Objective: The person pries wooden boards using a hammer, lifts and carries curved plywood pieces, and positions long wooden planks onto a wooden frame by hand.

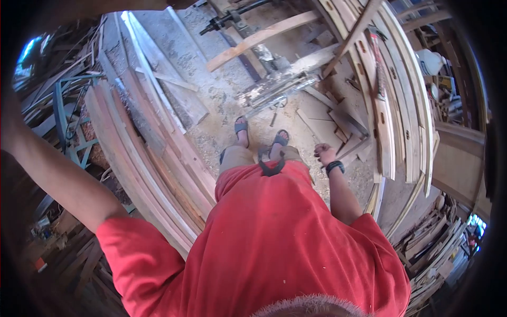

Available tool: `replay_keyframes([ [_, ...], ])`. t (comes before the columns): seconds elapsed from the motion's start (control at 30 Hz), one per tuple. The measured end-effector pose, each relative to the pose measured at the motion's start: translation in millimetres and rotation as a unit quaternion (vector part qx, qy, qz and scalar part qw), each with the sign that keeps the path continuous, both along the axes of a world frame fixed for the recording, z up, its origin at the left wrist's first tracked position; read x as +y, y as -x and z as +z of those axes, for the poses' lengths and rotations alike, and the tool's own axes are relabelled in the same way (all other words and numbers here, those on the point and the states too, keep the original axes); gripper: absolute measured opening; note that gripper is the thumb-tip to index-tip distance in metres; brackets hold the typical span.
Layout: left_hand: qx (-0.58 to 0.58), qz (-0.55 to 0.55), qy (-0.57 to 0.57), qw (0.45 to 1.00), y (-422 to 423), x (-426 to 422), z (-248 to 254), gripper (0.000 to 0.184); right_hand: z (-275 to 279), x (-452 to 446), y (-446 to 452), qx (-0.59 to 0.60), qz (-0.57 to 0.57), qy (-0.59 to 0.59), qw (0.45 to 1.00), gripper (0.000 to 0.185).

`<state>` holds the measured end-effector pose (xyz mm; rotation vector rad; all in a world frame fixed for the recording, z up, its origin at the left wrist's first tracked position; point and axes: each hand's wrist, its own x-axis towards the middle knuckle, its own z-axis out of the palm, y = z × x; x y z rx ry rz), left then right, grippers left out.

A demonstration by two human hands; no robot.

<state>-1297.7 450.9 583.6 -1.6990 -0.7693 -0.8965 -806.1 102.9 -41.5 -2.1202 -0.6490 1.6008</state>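
My right hand (325, 153) hangs beside my right thigh, a dark band round its wrist. Its fingers are curled in, and I see nothing held in them. Below it on the floor lie short wood offcuts (348, 119). My left forearm (58, 177) reaches out to the left and up; the hand is lost past the dark edge of the view. A blurred brown shape (132, 5) crosses the top edge, too close and dark to name.
Long planks (153, 153) are stacked on my left. On my right stand long slotted timbers (393, 100) with a red-handled saw-like tool (378, 63) on them. Ahead, a board (264, 39) lies across a metal frame (280, 87). Scrap wood (435, 245) is heaped behind right.
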Motion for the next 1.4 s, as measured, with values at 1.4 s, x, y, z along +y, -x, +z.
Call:
replay_keyframes([
  [1.4,-0.766,0.371,0.497,0.168,170.8,-706.8,-605.8,0.049,107.7,160.7,733.1,0.183,0.599,-0.372,0.685,0.025],
])
